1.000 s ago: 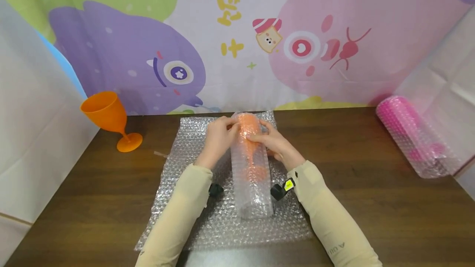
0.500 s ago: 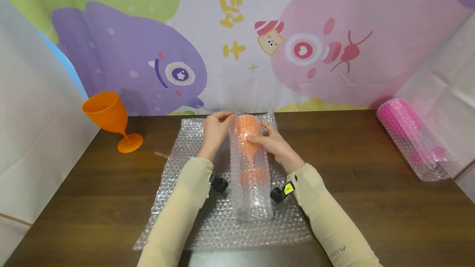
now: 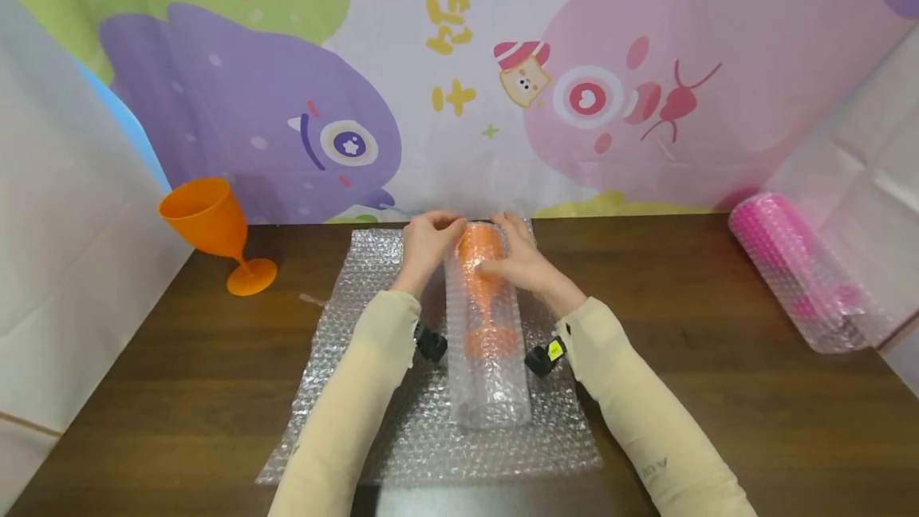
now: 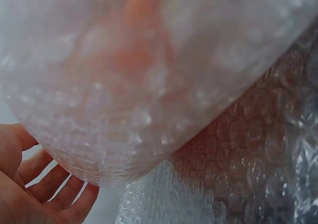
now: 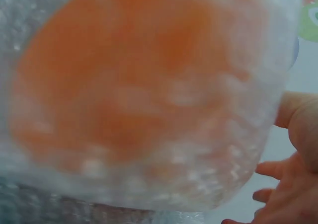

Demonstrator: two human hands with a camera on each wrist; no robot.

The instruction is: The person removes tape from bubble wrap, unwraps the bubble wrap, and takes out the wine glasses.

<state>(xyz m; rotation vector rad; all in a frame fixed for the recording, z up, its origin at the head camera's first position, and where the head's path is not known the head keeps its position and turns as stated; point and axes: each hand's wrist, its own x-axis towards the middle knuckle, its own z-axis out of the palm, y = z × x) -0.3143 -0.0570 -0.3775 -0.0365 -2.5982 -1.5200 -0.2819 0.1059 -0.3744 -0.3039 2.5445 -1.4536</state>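
Note:
An orange goblet (image 3: 480, 287) lies rolled inside bubble wrap (image 3: 495, 397), its cup toward the back, on a larger flat sheet of bubble wrap (image 3: 337, 421). At the upper left of the roll, my left hand (image 3: 426, 250) pinches the wrap's edge between thumb and fingertips. In the left wrist view, the fingers (image 4: 45, 182) curl at the wrap's rim. My right hand (image 3: 530, 266) rests along the roll's right side, thumb on top and fingers extended toward the back. The right wrist view shows the fingers (image 5: 271, 169) loosely spread beside the wrapped cup.
A bare orange goblet (image 3: 215, 226) stands at the back left. A pink goblet in bubble wrap (image 3: 804, 270) lies at the right by the side wall. A small clear strip (image 3: 312, 299) lies left of the sheet. A printed cloth (image 3: 459, 166) hangs behind the table.
The right fingers have straightened and shifted toward the back along the roll. The left hand moved a little away from the roll, then back against its upper left edge.

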